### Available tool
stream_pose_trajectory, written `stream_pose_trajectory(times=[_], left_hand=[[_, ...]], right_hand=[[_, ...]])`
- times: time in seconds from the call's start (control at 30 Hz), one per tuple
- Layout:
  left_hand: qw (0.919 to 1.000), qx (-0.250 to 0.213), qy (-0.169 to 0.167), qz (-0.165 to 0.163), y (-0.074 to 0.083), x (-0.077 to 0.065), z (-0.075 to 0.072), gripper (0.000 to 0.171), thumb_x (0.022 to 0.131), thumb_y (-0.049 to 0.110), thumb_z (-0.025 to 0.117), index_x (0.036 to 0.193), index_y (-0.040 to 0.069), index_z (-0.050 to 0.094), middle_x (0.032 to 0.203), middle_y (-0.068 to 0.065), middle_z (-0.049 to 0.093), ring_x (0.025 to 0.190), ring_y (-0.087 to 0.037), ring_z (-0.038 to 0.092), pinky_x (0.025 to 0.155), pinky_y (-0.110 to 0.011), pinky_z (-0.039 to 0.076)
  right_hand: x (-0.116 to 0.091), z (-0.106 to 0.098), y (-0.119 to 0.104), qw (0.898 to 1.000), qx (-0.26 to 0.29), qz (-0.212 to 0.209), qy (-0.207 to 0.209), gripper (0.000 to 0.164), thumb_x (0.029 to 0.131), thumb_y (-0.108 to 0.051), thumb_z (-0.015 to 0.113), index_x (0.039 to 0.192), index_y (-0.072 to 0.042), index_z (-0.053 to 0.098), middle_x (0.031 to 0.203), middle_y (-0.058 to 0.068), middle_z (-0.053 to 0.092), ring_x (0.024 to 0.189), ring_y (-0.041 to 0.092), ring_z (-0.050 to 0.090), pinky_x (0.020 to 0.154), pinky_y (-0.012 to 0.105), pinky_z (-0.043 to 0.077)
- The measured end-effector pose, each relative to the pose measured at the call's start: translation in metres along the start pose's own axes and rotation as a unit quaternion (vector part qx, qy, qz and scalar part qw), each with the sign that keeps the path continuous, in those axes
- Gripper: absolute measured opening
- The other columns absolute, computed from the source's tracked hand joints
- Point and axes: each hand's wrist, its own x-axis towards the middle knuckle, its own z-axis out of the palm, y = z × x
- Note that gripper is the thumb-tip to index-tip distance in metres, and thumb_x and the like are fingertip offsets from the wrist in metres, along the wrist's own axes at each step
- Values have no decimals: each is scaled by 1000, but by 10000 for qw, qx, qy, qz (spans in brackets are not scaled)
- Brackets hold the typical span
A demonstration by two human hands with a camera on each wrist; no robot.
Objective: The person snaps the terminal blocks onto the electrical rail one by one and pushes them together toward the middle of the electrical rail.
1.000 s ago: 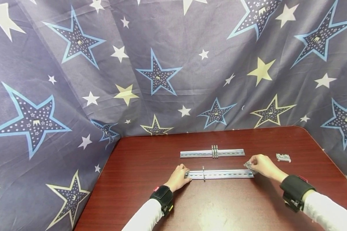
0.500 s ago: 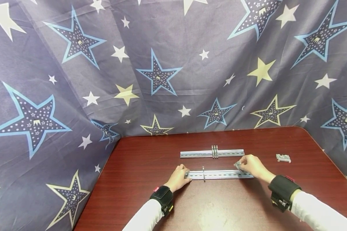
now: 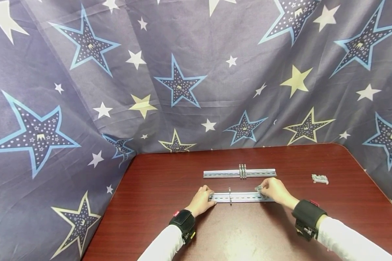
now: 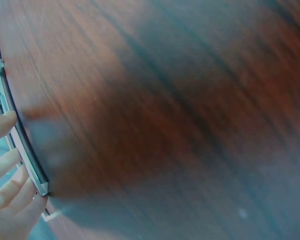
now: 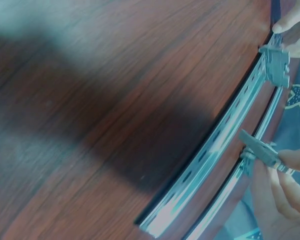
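My left hand (image 3: 201, 200) grips the left end of the nearer slotted metal DIN rail (image 3: 248, 197). In the left wrist view its thumb and fingers (image 4: 10, 195) lie along the rail's end. One grey terminal block (image 3: 230, 196) sits across this rail, a little right of that hand. My right hand (image 3: 276, 190) pinches a second grey terminal block (image 5: 262, 150) between thumb and fingers, tilted over the right part of the rail. The right wrist view shows the held block raised apart from the nearer rail (image 5: 205, 152). The right hand covers that rail's right end in the head view.
Behind lies another DIN rail (image 3: 220, 174) carrying several terminal blocks (image 3: 243, 171) side by side. A loose terminal block (image 3: 320, 178) lies flat at the right. The reddish-brown table (image 3: 170, 166) ends at a star-patterned cloth (image 3: 189, 119) behind and at the sides.
The right hand has moved left along the nearer rail, carrying the terminal block from its right end toward the middle. The left hand stays on the rail's left end.
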Motion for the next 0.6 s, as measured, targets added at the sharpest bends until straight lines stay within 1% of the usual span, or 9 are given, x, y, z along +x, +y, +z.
stream_pose_trajectory(times=[0.2,0.4,0.6], left_hand=[[10000,14,-39,-35,0,0,0,33,69,20,71,95,1,64,86,-4,49,81,-19,48,70,-27,41],[10000,29,8,42,0,-1,2,32,69,19,72,94,1,64,86,-4,49,80,-19,48,68,-27,41],[9999,82,-82,-67,0,0,2,34,70,21,71,97,2,64,88,-3,49,82,-18,47,71,-27,41]], right_hand=[[5,12,-10,10000,76,46,25,4,65,0,61,67,-1,58,58,0,53,53,9,45,50,25,38],[10,20,-20,9997,226,88,46,3,64,0,60,65,-1,57,56,-1,52,51,8,45,49,24,38],[13,26,-23,9993,209,273,166,3,64,-2,61,65,-2,59,56,-1,54,51,8,46,50,25,40]])
